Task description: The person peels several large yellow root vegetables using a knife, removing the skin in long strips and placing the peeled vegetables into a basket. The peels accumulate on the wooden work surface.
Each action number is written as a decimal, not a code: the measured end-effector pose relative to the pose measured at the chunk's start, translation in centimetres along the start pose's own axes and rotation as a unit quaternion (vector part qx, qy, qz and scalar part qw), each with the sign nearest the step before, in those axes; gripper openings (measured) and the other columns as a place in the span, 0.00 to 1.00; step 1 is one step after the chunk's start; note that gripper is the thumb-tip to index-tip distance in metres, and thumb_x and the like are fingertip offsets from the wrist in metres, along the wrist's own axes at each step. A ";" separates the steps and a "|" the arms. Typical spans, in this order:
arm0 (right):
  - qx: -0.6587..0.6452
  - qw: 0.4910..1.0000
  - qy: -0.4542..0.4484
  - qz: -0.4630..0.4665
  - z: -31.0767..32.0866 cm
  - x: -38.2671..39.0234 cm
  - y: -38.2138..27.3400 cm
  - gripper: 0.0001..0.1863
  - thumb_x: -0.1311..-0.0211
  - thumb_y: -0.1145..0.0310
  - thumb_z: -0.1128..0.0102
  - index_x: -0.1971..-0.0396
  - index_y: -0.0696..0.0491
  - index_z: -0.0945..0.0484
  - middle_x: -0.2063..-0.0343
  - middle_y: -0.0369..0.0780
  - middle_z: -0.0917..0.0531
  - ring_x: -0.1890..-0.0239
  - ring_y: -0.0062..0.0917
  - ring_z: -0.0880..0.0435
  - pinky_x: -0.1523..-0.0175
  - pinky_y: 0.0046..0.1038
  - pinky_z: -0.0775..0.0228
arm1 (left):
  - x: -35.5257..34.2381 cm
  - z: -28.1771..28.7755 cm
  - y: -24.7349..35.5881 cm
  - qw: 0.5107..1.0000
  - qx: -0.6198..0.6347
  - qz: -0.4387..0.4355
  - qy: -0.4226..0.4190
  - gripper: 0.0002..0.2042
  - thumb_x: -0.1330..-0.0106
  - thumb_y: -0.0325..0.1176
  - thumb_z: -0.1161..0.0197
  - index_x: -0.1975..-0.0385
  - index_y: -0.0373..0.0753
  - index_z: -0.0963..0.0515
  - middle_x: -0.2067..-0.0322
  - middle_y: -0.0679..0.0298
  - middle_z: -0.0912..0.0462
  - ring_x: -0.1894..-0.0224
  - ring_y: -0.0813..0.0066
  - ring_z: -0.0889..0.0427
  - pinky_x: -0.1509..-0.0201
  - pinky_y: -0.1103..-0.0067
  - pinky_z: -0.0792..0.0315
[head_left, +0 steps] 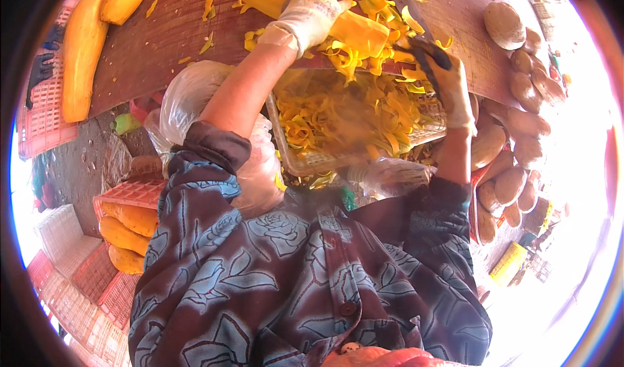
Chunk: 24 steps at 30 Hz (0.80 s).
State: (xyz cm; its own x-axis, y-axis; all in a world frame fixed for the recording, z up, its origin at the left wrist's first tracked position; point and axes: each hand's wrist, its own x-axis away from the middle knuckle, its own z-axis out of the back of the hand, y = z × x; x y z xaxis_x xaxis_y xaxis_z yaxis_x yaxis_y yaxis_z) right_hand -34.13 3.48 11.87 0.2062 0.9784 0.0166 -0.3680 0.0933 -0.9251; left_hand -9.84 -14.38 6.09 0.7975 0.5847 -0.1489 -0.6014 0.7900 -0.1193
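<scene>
Squash lies under the gloved left hand, just left of the gloved right hand. Should it roll on loose peelings, the dark tool might slip toward the left hand. That hand curves firmly over the squash; the right closes around the tool. Farther left, beyond both hands, lies a long whole squash.

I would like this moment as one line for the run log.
Left hand: gloved, on yellow squash | right hand: gloved, holding dark tool, kind unclear | yellow peels: on table and in crate
</scene>
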 end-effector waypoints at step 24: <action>-0.086 0.996 0.009 0.020 -3.3 6.0 0.1 0.15 0.31 0.76 0.39 0.46 0.59 0.16 0.59 0.35 0.10 0.58 0.15 0.15 0.54 0.19 0.23 | -2.8 4.9 -1.6 0.984 0.021 -0.027 -0.176 0.25 0.27 0.37 0.44 0.29 0.54 0.29 0.30 0.60 0.26 0.29 0.57 0.28 0.25 0.45 0.44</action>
State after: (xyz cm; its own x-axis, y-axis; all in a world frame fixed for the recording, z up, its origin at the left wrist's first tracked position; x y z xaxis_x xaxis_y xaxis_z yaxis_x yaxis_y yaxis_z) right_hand -29.94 8.77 10.60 0.2116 0.9770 -0.0264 -0.2151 0.0202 -0.9764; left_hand -10.91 -16.37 11.54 0.7995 0.5643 0.2061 -0.5617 0.8238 -0.0764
